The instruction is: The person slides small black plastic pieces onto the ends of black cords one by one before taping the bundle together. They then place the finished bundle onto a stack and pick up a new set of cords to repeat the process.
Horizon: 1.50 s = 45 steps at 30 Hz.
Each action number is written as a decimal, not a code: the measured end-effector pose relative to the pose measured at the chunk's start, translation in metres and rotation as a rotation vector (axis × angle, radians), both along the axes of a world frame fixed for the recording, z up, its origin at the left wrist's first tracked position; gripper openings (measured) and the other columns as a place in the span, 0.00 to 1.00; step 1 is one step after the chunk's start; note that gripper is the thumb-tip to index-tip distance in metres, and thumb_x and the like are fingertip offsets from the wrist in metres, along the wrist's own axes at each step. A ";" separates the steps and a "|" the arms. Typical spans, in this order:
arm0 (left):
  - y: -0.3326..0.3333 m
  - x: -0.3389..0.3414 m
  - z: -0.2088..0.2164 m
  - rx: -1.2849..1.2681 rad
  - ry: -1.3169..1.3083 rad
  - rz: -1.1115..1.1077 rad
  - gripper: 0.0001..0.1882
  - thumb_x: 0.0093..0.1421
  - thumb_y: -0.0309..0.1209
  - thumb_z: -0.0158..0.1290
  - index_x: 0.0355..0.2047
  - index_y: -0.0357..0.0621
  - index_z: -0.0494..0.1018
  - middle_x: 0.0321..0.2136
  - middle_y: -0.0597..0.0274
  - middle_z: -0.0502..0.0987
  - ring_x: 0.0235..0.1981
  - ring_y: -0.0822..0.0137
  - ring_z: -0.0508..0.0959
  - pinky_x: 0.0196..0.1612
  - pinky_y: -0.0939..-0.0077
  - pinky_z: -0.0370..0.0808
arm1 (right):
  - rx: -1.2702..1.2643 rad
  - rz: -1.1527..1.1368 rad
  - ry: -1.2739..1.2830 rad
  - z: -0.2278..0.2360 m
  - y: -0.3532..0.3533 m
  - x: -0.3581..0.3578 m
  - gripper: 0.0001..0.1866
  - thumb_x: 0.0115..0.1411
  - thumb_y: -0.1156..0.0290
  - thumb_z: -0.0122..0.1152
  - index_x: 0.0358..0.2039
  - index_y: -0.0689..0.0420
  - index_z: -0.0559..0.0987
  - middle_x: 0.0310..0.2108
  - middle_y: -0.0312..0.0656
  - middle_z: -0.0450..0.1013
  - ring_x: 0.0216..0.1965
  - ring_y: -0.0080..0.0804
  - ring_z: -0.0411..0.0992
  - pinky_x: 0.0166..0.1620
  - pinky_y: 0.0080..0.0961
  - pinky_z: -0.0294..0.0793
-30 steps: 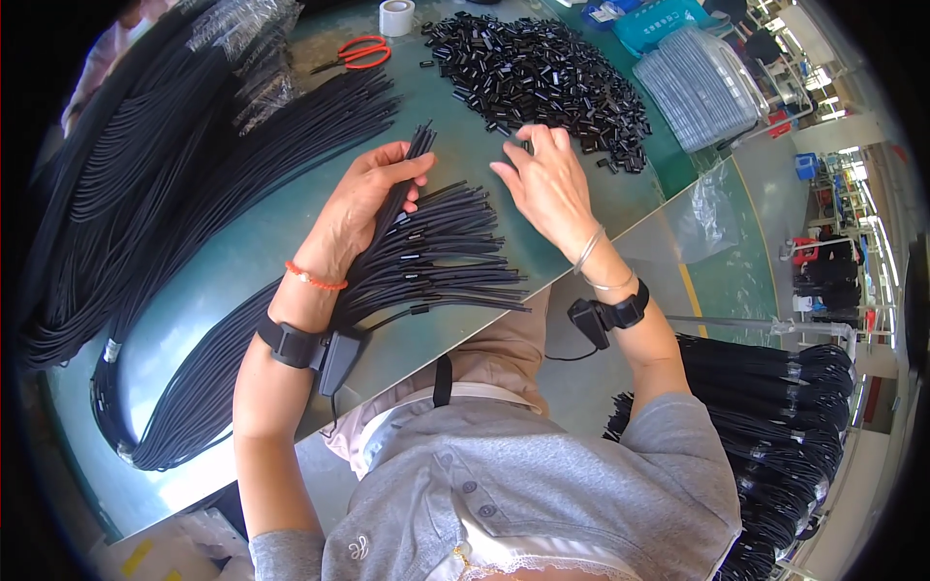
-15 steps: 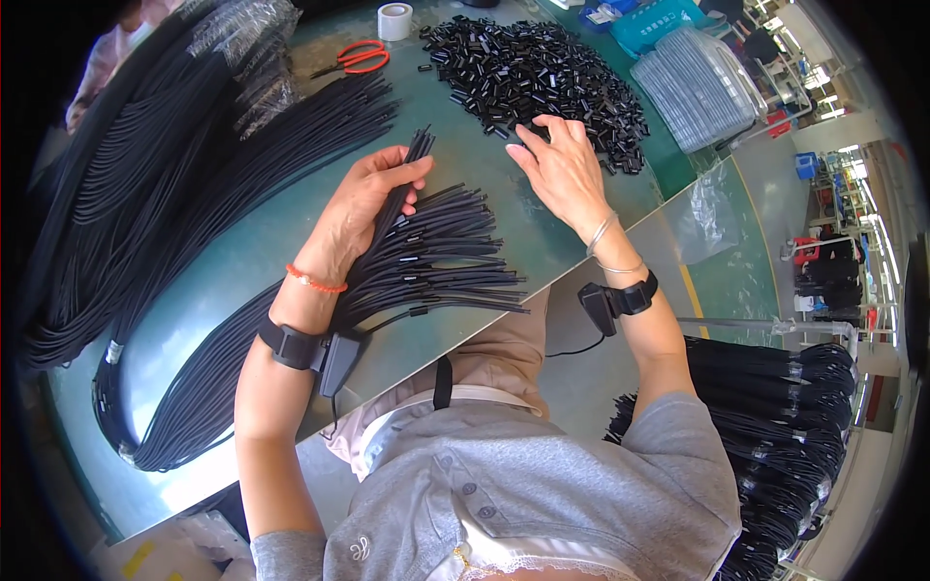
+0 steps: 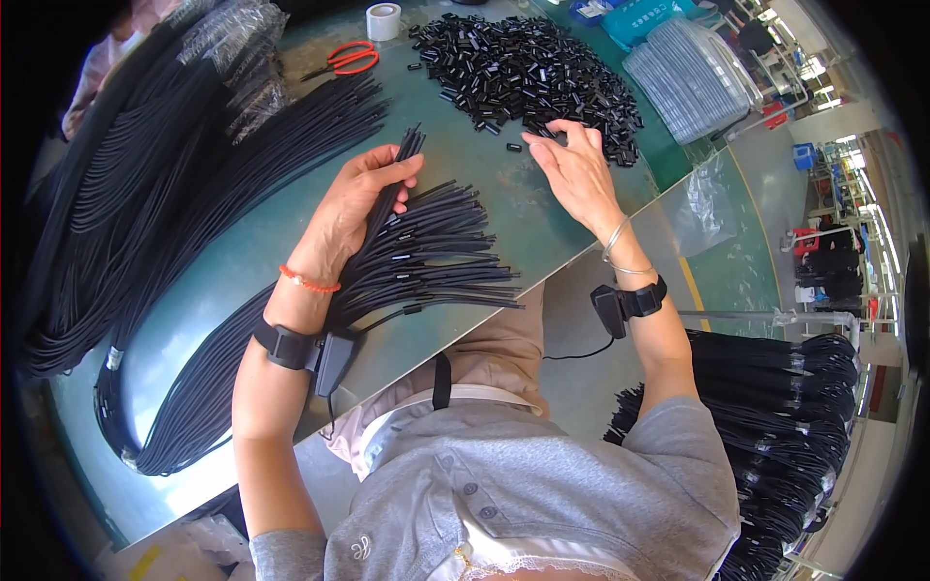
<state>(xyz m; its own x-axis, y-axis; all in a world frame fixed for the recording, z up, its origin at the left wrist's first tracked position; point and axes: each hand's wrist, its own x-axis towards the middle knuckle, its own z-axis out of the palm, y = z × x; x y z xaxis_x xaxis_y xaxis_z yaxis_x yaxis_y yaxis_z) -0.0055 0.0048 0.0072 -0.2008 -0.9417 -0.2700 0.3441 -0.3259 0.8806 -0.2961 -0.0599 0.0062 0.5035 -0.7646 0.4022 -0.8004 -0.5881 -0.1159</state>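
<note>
Cable bundle and loose pieces at a workbench, viewed from above. A sheaf of black cable ends (image 3: pixel 413 141) is gripped by the left hand (image 3: pixel 361 198), its fingers wrapped round the ends and the tips left projecting past the thumb. The remaining cables (image 3: pixel 455 225) are fanned across the green tabletop (image 3: pixel 475 160) just beside that hand; short glossy pieces are seen along several of them. The right hand (image 3: pixel 583 181) is held at the near edge of the heap of black pieces (image 3: pixel 528 73), thumb and fingertips parted; whether a piece is touched cannot be told.

Compared with the preceding half-second, the right hand has been shifted slightly rightward along the heap, and a single loose piece (image 3: pixel 513 147) is now exposed near the thumb, apart from the pile. The left grip is unchanged. The handling is thus judged to be divided: ends kept gathered at left, pieces sorted through at right.
</note>
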 end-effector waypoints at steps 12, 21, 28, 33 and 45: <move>0.001 -0.001 0.004 -0.002 -0.025 0.007 0.08 0.59 0.33 0.59 0.32 0.45 0.72 0.24 0.73 0.70 0.22 0.82 0.68 0.25 0.88 0.66 | 0.081 0.090 -0.142 -0.006 0.091 -0.064 0.19 0.46 0.71 0.71 0.42 0.54 0.82 0.44 0.39 0.72 0.42 0.38 0.68 0.45 0.30 0.72; 0.000 -0.002 0.004 0.011 -0.033 0.014 0.09 0.58 0.32 0.60 0.34 0.45 0.71 0.24 0.73 0.70 0.22 0.82 0.68 0.24 0.88 0.66 | -0.020 0.178 -0.167 -0.014 0.098 -0.097 0.14 0.47 0.78 0.69 0.37 0.57 0.81 0.36 0.38 0.76 0.36 0.37 0.72 0.39 0.28 0.75; 0.004 -0.002 0.006 0.017 -0.064 0.020 0.09 0.59 0.33 0.59 0.35 0.45 0.72 0.24 0.73 0.71 0.22 0.82 0.69 0.24 0.88 0.66 | -0.306 -0.595 -0.679 -0.021 0.023 -0.228 0.04 0.58 0.75 0.61 0.34 0.58 0.81 0.32 0.38 0.78 0.33 0.24 0.74 0.40 0.25 0.74; 0.002 -0.004 0.005 0.017 -0.058 0.025 0.09 0.59 0.34 0.59 0.35 0.45 0.73 0.24 0.73 0.71 0.22 0.82 0.69 0.24 0.88 0.66 | -0.203 -0.963 -0.566 -0.026 -0.025 -0.342 0.10 0.57 0.70 0.64 0.40 0.57 0.82 0.33 0.40 0.79 0.32 0.23 0.75 0.41 0.22 0.74; 0.004 0.001 0.006 -0.005 -0.109 0.015 0.11 0.60 0.35 0.58 0.37 0.41 0.75 0.24 0.73 0.71 0.24 0.82 0.67 0.28 0.87 0.65 | 0.216 -0.216 -0.552 0.034 -0.012 -0.108 0.11 0.61 0.69 0.60 0.43 0.53 0.82 0.34 0.36 0.77 0.33 0.20 0.74 0.38 0.19 0.73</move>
